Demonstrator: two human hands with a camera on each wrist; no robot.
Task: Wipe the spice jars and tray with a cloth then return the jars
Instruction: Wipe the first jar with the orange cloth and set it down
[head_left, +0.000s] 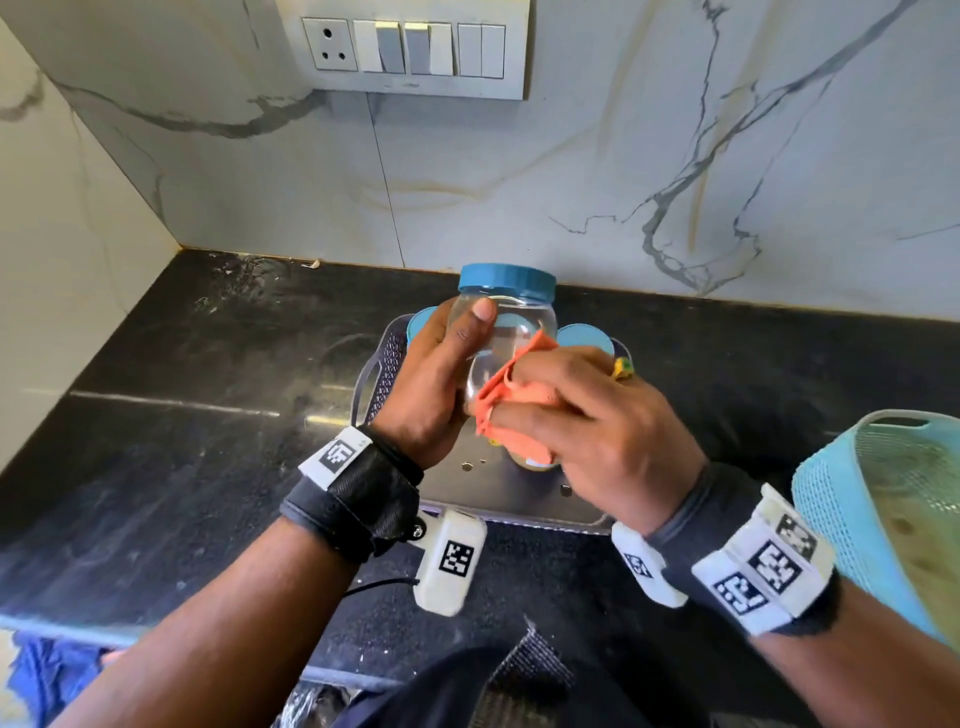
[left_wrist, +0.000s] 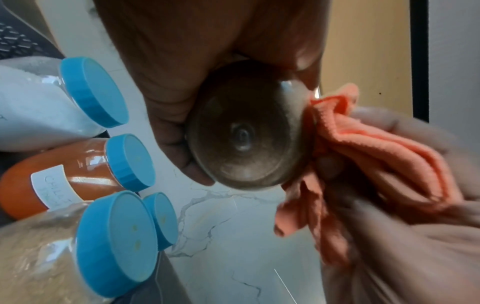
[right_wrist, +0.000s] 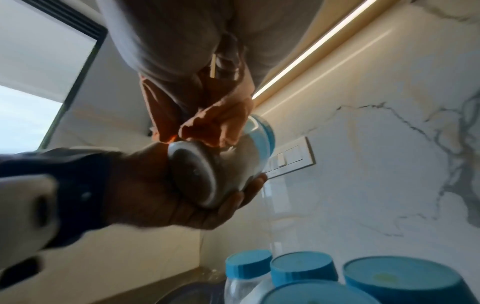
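Observation:
My left hand (head_left: 441, 374) grips a clear, empty-looking jar (head_left: 511, 322) with a blue lid (head_left: 506, 283), held up above the dark tray (head_left: 382, 364). My right hand (head_left: 582, 415) holds a bunched orange cloth (head_left: 511, 400) against the jar's lower right side. From the left wrist the jar's round base (left_wrist: 244, 125) faces the camera, with the cloth (left_wrist: 363, 144) pressed to its edge. From the right wrist the same jar (right_wrist: 223, 162) sits in my left hand (right_wrist: 166, 191) under the cloth (right_wrist: 218, 121). Several blue-lidded jars (left_wrist: 114, 160) stand in the tray below.
A black stone counter (head_left: 182, 389) runs to a marble wall with a switch panel (head_left: 405, 47). A turquoise perforated basket (head_left: 883, 509) stands at the right. One jar holds orange powder (left_wrist: 52, 179), another white powder (left_wrist: 31, 107).

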